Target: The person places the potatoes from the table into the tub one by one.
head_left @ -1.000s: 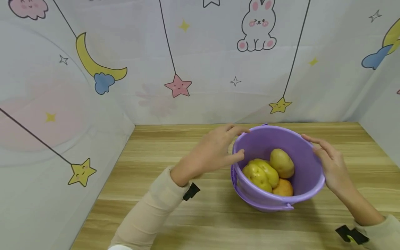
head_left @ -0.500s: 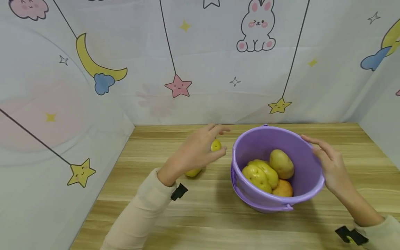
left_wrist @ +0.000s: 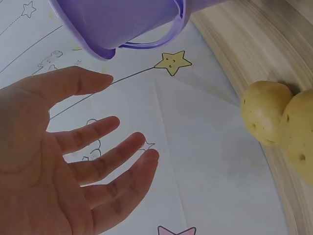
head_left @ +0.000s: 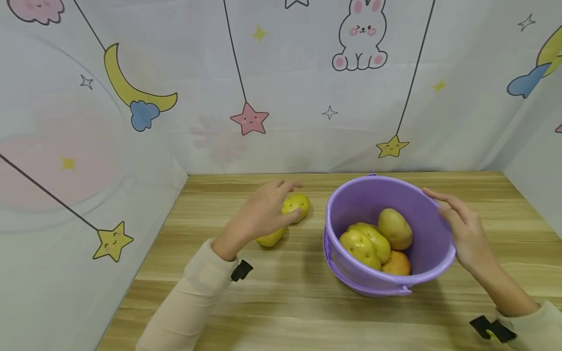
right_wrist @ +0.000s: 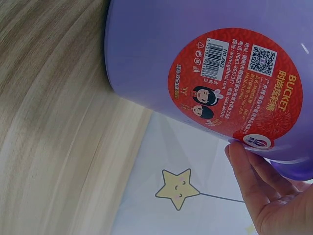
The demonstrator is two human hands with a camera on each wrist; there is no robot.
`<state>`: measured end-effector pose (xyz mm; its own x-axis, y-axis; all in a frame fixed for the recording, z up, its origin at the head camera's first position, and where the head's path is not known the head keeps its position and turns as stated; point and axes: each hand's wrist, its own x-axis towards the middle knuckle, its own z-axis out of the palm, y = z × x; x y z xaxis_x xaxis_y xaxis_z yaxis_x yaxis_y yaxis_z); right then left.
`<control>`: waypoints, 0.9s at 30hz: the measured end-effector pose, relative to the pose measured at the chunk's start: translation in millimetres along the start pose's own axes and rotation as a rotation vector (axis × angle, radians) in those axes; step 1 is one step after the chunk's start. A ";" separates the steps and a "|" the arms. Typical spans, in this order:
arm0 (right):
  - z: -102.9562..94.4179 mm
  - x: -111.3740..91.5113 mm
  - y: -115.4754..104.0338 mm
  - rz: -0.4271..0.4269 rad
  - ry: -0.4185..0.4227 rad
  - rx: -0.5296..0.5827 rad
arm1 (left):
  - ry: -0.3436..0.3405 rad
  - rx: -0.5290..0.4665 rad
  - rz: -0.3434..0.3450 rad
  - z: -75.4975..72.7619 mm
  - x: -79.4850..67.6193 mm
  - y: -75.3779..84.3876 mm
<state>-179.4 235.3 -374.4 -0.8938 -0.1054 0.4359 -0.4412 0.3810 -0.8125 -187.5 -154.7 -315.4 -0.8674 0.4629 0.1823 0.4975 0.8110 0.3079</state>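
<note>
In the head view a purple bucket (head_left: 391, 285) stands at the right of the table. It holds several potatoes, among them a pale brownish one (head_left: 395, 229) and a yellow one (head_left: 360, 248), plus an orange fruit (head_left: 397, 264). My right hand (head_left: 470, 231) holds the bucket's right rim; the right wrist view shows its fingers (right_wrist: 239, 164) against the outer wall. To the left, my left hand (head_left: 259, 212) hovers with spread, slightly bent fingers and nothing in it. Beside and beneath it lie two yellow potatoes, one farther (head_left: 297, 207) and one nearer (head_left: 271, 238), partly hidden by the hand.
A printed cloth (head_left: 298, 146) rises along the table's back edge, and cloth walls close both sides. The bucket's purple handle (left_wrist: 156, 46) hangs down outside it. Wood-grain tabletop (head_left: 307, 312) stretches in front of the bucket.
My left hand has moved left from the bucket's left rim to above the table potatoes, which have come into sight. The right hand and the bucket stay where they were.
</note>
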 end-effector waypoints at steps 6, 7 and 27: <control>-1.4 2.7 0.7 0.001 -0.009 0.013 | -0.041 0.022 -0.046 5.6 -2.6 -10.0; -1.6 3.2 0.6 -0.001 -0.011 0.015 | -0.047 0.021 -0.056 6.8 -3.0 -11.6; -2.2 6.6 1.3 0.003 -0.015 -0.002 | -0.126 0.046 -0.194 22.0 -6.8 -33.3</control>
<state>-185.7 237.1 -371.7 -0.8962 -0.1179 0.4278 -0.4385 0.3832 -0.8130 -198.3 -177.0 -347.4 -0.9420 0.3355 0.0055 0.3233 0.9032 0.2824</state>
